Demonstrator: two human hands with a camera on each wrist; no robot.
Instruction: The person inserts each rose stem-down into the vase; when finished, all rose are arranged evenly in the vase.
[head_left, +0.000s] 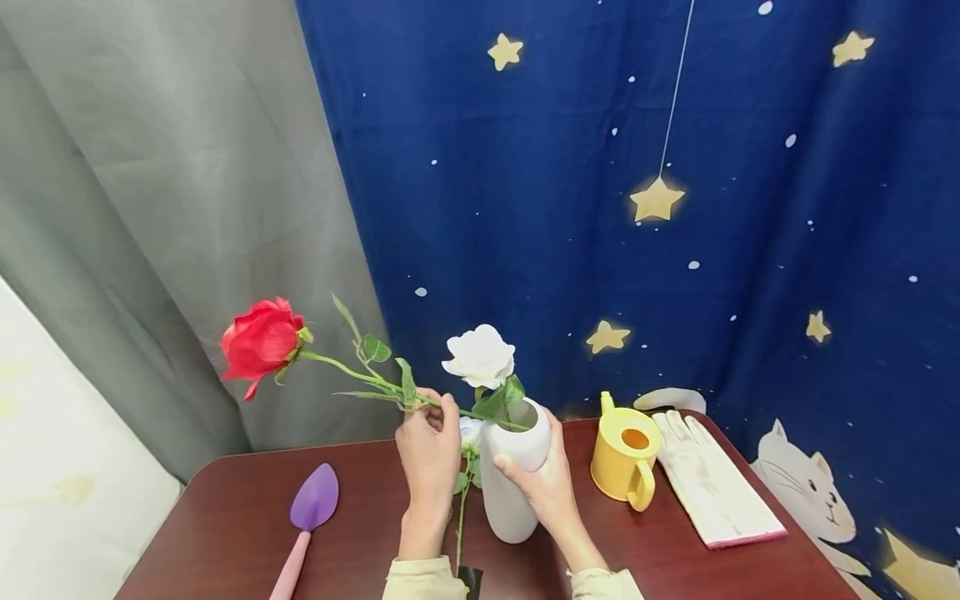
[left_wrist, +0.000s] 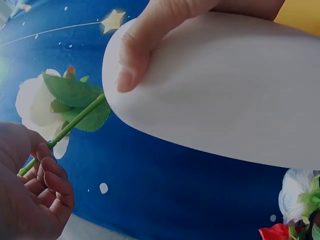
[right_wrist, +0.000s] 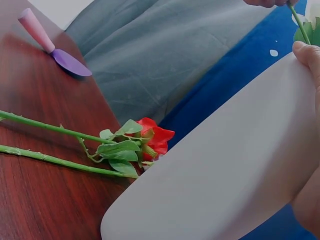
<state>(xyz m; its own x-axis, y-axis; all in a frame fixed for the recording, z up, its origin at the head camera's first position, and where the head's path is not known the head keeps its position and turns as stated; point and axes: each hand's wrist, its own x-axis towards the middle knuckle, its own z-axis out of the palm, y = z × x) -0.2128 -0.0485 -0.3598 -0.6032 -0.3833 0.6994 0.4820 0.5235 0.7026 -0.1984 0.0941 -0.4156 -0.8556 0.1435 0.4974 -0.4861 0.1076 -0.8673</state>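
Observation:
My left hand [head_left: 429, 467] pinches the green stem of a red rose [head_left: 264, 342], whose bloom points out to the left. The stem's lower end reaches into the mouth of a white vase [head_left: 504, 504]. My right hand [head_left: 546, 482] grips that vase near its top, with the thumb on the near side. A white rose [head_left: 482, 357] stands in the vase, its leaves at the rim. In the left wrist view, the left fingers [left_wrist: 55, 185] curl about the stem. Whether the vase's base touches the table is unclear.
A pale blue-white flower [head_left: 470, 432] and a red flower [right_wrist: 157, 137] lie on the brown table [head_left: 367, 533]. At left is a purple trowel [head_left: 315, 497] with a pink handle. To the right stand a yellow watering can [head_left: 618, 467] and white gloves [head_left: 708, 483]. Curtains hang behind.

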